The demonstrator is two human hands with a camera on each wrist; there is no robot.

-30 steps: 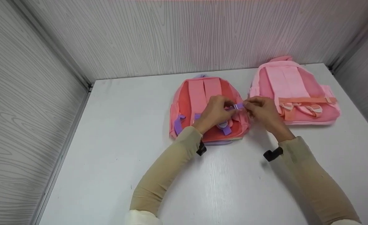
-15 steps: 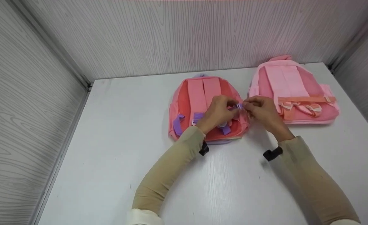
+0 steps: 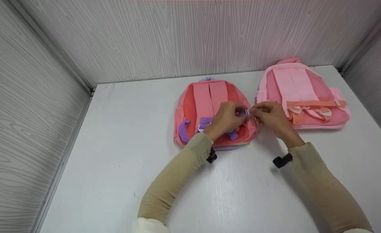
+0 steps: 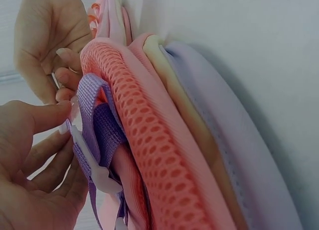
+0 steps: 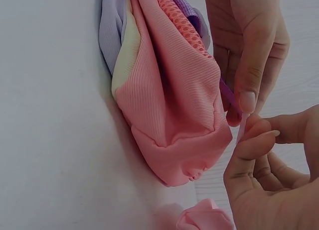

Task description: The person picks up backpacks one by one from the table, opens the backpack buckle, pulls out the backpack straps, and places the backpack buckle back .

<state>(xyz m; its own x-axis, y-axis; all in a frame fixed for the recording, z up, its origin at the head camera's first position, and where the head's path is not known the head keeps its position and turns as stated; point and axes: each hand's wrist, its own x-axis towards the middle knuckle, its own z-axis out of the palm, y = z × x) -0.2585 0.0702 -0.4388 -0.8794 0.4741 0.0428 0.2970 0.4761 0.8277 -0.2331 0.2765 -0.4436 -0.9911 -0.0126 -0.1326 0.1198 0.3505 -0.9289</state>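
A coral-pink backpack (image 3: 202, 98) lies on the table with its shoulder-strap side up. In the head view, my left hand (image 3: 226, 117) reaches over its right half and pinches a purple webbing strap with a small pale plastic piece (image 3: 247, 112). My right hand (image 3: 272, 117) pinches the same strap's end from the right, its fingertips close to the left ones. The right wrist view shows the pale piece (image 5: 242, 127) between both hands' fingertips. Beside the left fingers, in the left wrist view, hangs a white plastic buckle (image 4: 103, 181) on purple webbing (image 4: 103, 123).
A second, lighter pink backpack (image 3: 295, 85) with an orange strap (image 3: 318, 103) lies to the right, close by my right hand. Another purple strap (image 3: 183, 130) is at the coral bag's left side. Wood-grain panels (image 3: 177, 38) bound the white table (image 3: 129, 145) behind and at the sides.
My left hand has shifted slightly right toward my right hand. Less purple strap shows between the fingertips. The right hand stays almost where it was.
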